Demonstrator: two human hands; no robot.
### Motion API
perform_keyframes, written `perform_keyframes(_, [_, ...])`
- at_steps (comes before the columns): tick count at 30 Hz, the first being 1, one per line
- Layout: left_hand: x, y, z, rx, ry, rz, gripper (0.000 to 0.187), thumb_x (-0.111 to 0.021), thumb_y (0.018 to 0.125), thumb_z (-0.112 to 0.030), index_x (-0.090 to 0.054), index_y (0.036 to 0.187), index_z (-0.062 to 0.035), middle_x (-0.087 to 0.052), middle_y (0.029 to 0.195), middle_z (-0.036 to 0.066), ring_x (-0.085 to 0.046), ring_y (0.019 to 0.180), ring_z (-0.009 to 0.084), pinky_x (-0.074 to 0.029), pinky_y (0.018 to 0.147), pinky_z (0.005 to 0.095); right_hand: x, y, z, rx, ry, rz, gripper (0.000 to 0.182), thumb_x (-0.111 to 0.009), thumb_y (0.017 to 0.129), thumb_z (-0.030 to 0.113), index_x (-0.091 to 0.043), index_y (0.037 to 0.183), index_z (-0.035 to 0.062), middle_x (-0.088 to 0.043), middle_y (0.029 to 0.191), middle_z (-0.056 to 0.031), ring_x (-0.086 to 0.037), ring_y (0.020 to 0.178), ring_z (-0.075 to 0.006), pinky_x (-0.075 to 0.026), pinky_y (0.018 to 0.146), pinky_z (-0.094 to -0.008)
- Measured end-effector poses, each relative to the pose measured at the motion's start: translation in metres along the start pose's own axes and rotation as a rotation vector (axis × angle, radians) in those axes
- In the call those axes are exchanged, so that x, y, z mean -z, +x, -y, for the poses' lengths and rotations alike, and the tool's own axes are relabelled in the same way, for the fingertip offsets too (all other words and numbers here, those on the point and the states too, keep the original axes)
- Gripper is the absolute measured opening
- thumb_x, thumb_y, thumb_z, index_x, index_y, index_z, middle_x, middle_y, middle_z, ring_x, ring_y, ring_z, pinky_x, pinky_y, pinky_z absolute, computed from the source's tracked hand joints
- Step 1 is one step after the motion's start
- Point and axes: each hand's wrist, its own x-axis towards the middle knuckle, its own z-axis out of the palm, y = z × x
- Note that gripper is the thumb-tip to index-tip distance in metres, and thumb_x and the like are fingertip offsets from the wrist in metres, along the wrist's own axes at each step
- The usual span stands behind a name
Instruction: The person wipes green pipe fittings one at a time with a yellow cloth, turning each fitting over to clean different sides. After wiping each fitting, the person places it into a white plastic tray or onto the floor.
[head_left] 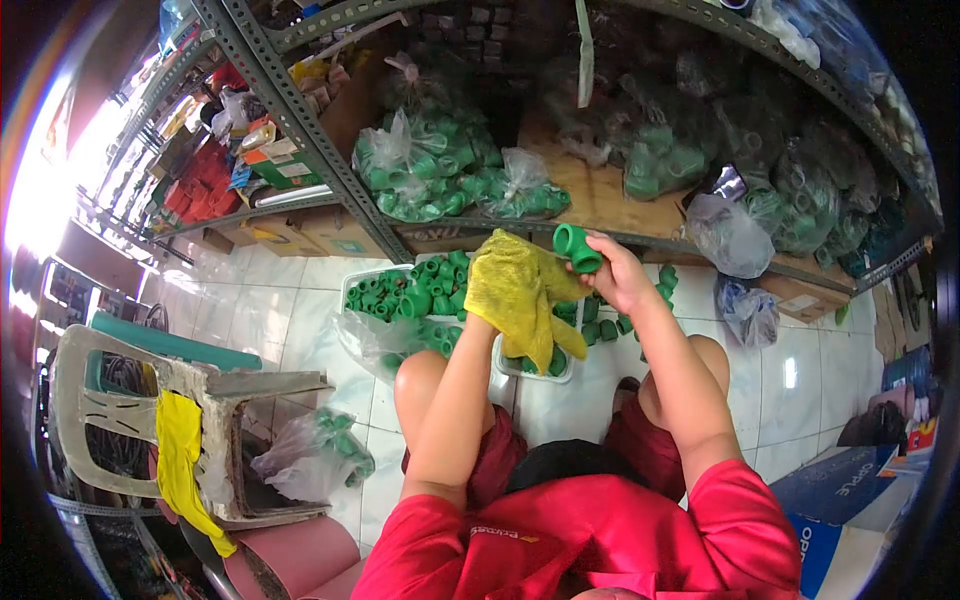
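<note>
A yellow cloth (515, 285) covers my left hand (484, 326) down to the wrist and hangs below it in loose folds. That hand's fingers are hidden under the cloth. My right hand (625, 280) grips a green plastic pipe fitting (577, 248), its round open end tilted up and left, close to the cloth's right edge. Beneath my hands stands a small white container (568, 376) with green fittings in it. Just left of the cloth, a white tray (346, 283) is full of green fittings (415, 300). More loose fittings (666, 282) lie right of my right wrist.
A metal shelf (330, 165) ahead holds clear bags of green fittings (430, 160). At left stands a worn plastic chair (75, 400) with a yellow rag (180, 470) over it. Plastic bags (310, 455) lie on the tiled floor. A blue-and-white box (830, 490) stands at right.
</note>
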Motion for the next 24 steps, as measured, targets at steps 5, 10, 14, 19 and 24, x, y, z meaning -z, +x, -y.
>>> perform_keyframes(5, [0.029,0.022,-0.069,0.158,-0.107,0.245,0.025,-0.057,0.081,-0.013,-0.052,0.105,-0.0074,-0.057,0.092,0.002,-0.054,0.084,0.0129,-0.047,0.073,0.0262,-0.019,-0.012,0.01,-0.098,-0.126,0.161,0.032,-0.046,0.089,0.023,-0.049,0.113,0.0035,-0.058,0.096,-0.005,-0.057,0.079,-0.0129,-0.046,0.062,-0.0223])
perform_keyframes(10, [0.038,0.03,-0.08,0.346,-0.629,0.232,0.026,-0.057,0.08,-0.011,-0.052,0.106,-0.0079,-0.057,0.093,0.002,-0.054,0.079,0.0111,-0.047,0.067,0.0239,-0.032,-0.016,-0.005,-0.065,-0.042,0.149,0.038,-0.046,0.09,0.026,-0.045,0.118,0.0004,-0.057,0.1,-0.0061,-0.057,0.085,-0.0134,-0.05,0.068,-0.0252])
perform_keyframes(14, [0.022,0.018,-0.052,0.206,-0.476,0.098,0.049,-0.064,0.07,-0.01,-0.047,0.116,-0.0073,-0.057,0.099,0.008,-0.054,0.088,0.0186,-0.044,0.075,0.0289,-0.045,-0.021,-0.008,0.161,-0.505,0.13,0.035,-0.055,0.085,0.016,-0.047,0.116,0.0035,-0.053,0.112,-0.0054,-0.054,0.098,-0.0162,-0.045,0.08,-0.0255])
perform_keyframes(19, [-0.014,-0.005,-0.027,0.497,-0.643,-0.038,0.038,-0.058,0.076,-0.015,-0.048,0.113,-0.0074,-0.054,0.106,0.011,-0.052,0.096,0.023,-0.042,0.081,0.0314,-0.042,-0.014,-0.008,0.56,-1.028,0.216,0.038,-0.059,0.08,0.011,-0.049,0.116,0.0049,-0.05,0.118,-0.0041,-0.045,0.109,-0.0146,-0.036,0.092,-0.0297])
perform_keyframes(24, [0.018,0.028,-0.071,0.103,0.784,0.097,0.032,-0.06,0.067,-0.032,-0.055,0.088,-0.0091,-0.058,0.092,0.015,-0.055,0.083,0.0299,-0.042,0.066,0.0371,-0.016,-0.012,0.009,0.042,-1.028,-0.17,0.056,-0.043,0.086,0.05,-0.048,0.113,0.001,-0.058,0.095,-0.0073,-0.053,0.077,-0.012,-0.043,0.067,-0.0245])
